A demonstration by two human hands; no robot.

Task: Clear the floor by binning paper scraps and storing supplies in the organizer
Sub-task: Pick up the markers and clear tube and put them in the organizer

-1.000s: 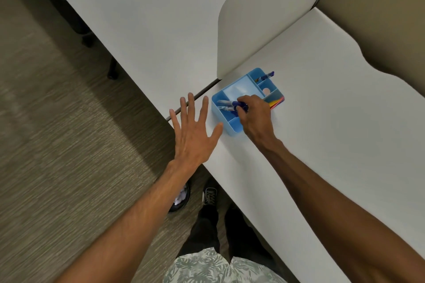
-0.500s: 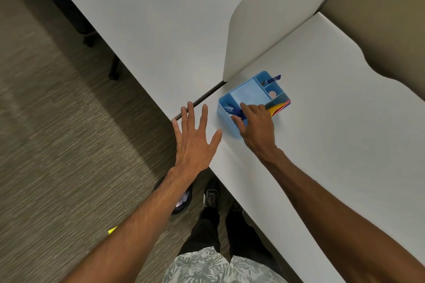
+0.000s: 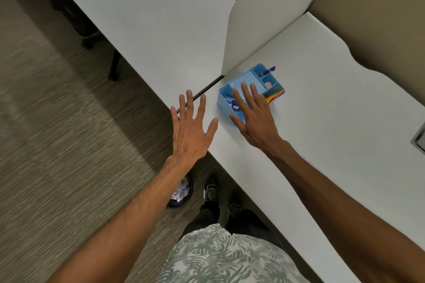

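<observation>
Although only part of the grey carpeted floor shows, that stretch looks bare, so the task seems near its end: blue pens lie in the light-blue plastic compartmented organizer on the white bench, and crumpled paper fills the round dark bin below. Directly over the organizer's near side, the right hand hovers spread and empty. Just beside it, the left hand is likewise splayed, holding nothing.

divider behind organizer, desk bare rightward
</observation>
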